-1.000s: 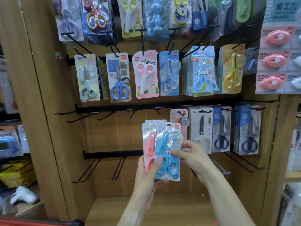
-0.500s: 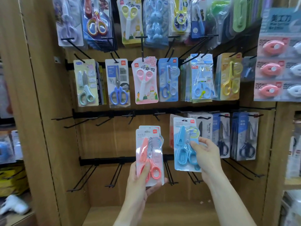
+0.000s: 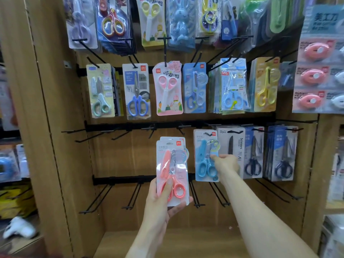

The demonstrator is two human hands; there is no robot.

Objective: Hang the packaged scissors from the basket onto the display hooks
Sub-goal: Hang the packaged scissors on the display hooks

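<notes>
My left hand (image 3: 163, 202) grips a small stack of packaged scissors, the pink pair (image 3: 172, 170) in front, upright before the wooden display board. My right hand (image 3: 226, 162) pinches the blue packaged scissors (image 3: 205, 159) at its right edge and holds it up against the third rail, its top by a hook (image 3: 208, 134). I cannot tell whether the pack's hole sits on the hook. The basket is out of view.
Several bare black hooks (image 3: 96, 135) stick out on the left of the third rail, and more bare hooks (image 3: 134, 196) on the lowest rail. Boxed and dark-handled scissors (image 3: 253, 155) hang to the right. Upper rows are full of packs. A wooden shelf floor (image 3: 186, 244) lies below.
My right hand took the blue pack off the stack and carried it up and right to the third rail. My left hand stayed low with the pink packs.
</notes>
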